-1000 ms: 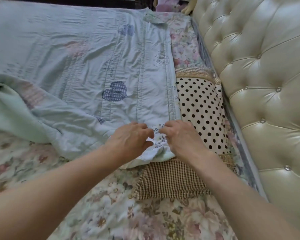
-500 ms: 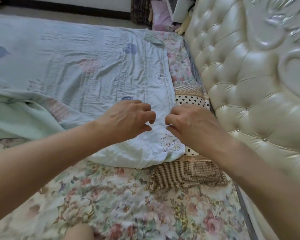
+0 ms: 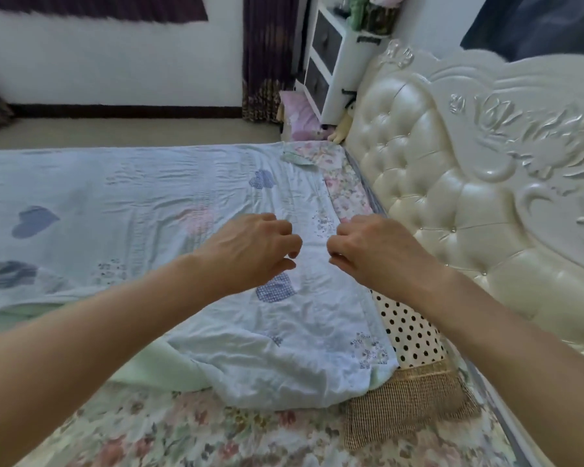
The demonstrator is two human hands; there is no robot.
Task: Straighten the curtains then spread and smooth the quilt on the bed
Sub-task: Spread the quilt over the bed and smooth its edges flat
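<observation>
— So, where does the quilt (image 3: 169, 210) lie?
— Spread flat on the bed, its long edge running beside the headboard (image 3: 452, 203).
— And the hands?
— Left hand (image 3: 250, 247) and right hand (image 3: 375, 251) hover over that edge, fingers loosely curled, holding nothing (right nearer the border).

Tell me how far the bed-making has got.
Done: the far part of the quilt lies fairly flat. In hand: the left hand and right hand hover over it, fingers curled, gripping nothing. Left: the near edge is rumpled, folded back on the floral sheet, pillow half covered.
</observation>
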